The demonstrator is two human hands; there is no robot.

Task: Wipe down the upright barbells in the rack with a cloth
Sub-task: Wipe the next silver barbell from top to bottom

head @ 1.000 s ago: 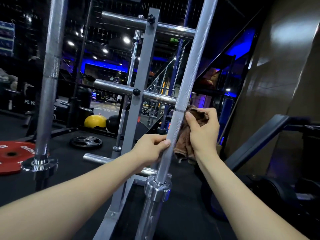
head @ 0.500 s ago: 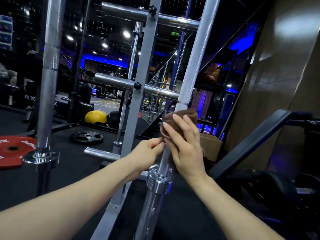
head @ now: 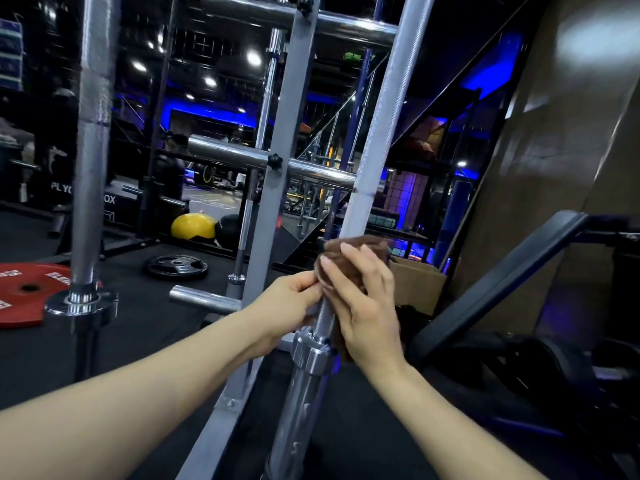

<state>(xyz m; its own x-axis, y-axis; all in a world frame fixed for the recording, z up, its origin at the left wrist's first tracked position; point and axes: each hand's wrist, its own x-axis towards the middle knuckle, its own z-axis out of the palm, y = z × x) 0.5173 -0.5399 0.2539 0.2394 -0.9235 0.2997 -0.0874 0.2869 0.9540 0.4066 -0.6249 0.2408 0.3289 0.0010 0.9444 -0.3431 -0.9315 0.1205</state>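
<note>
Wiping the leaning barbell (head: 372,161) just above its collar (head: 311,351), both hands on it.

My right hand (head: 363,306) presses the brown cloth (head: 346,251) against the shaft, fingers fairly straight; my left hand (head: 291,303) pinches the cloth's edge beside the bar. Rack upright (head: 280,188) stands just left, and another barbell (head: 91,150) further left.

A black box (head: 69,199) at the left, behind the near barbell, carries white letters "PLYO" and "OX"; the bar hides the middle. The red weight plate (head: 20,292) on the floor shows "25" and the partly cut letters "ELEI".
</note>
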